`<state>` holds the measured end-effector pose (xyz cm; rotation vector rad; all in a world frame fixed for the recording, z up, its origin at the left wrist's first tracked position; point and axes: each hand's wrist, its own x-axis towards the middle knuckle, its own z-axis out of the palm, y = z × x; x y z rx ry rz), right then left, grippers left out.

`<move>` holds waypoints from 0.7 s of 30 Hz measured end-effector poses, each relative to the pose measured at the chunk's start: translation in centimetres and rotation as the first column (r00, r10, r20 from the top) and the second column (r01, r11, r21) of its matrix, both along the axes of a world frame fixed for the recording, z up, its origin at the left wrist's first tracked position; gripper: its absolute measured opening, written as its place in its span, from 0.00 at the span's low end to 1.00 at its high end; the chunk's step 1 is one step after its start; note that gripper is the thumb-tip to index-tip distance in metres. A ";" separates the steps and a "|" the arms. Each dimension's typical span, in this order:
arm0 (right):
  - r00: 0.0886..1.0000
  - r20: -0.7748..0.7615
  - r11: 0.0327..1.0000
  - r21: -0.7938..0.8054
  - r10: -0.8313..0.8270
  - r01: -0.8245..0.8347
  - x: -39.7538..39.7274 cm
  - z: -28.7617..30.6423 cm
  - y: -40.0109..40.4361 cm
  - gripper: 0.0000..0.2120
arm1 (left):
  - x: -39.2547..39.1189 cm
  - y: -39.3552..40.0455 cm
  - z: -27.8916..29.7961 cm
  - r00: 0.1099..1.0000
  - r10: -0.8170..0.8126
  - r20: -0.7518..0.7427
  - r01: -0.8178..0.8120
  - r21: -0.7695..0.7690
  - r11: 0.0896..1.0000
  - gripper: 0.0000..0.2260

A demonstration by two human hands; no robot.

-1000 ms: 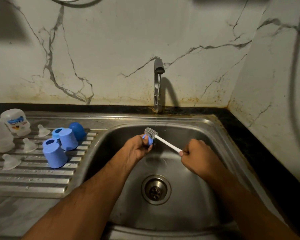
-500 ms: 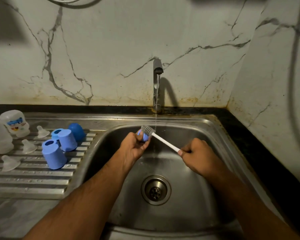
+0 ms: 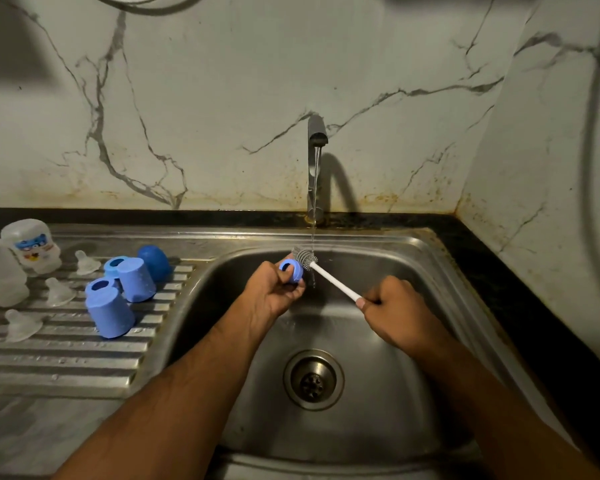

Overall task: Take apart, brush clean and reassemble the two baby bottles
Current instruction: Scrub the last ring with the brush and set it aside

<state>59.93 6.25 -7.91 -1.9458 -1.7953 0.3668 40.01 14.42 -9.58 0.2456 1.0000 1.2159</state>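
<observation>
our left hand [image 3: 274, 292] is curled around a small blue bottle ring [image 3: 291, 270], pinching it between thumb and fingers over the sink [image 3: 413, 268], with the ring's opening turned up and to the left. our right hand [image 3: 395, 306] is closed in a fist around the lower end of the white handle of the bottle brush [image 3: 323, 271]. the brush slants up and to the left, and its grey bristle head sits against the ring's upper right edge, right under the thin stream of water [image 3: 315, 188] falling from the tap [image 3: 316, 147]. both forearms reach in from the bottom of the view across the steel basin, and the drain [image 3: 313, 379] lies below and between the hands.

to the left, on the ribbed draining board [image 3: 66, 362], we see two light blue caps [image 3: 123, 296] standing mouth down, one nearer us and one just behind it, with another blue ring [image 3: 114, 263] beside the farther cap and a darker blue rounded cap [image 3: 155, 263] behind them. several clear teats [image 3: 59, 292] lie scattered on the ribs. at the far left edge two frosted bottle bodies [image 3: 14, 261] stand upside down, touching; the one farther back carries a printed cartoon label. behind the sink rises a marble-veined wall [image 3: 222, 98] with rusty stains along its base.
</observation>
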 end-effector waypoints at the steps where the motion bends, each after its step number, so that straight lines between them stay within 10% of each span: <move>1: 1.000 -0.003 1.000 -0.008 0.005 -0.005 0.2 0.1 -0.1 0.15 | -0.3 0.1 0.0 1.000 0.001 0.003 -0.001 -0.016 1.000 0.13; 21: 0.996 0.027 0.993 -0.087 0.080 -0.077 -0.3 1.1 -1.2 0.14 | -0.5 0.1 -0.5 0.992 -0.064 -0.104 0.057 -0.071 0.996 0.13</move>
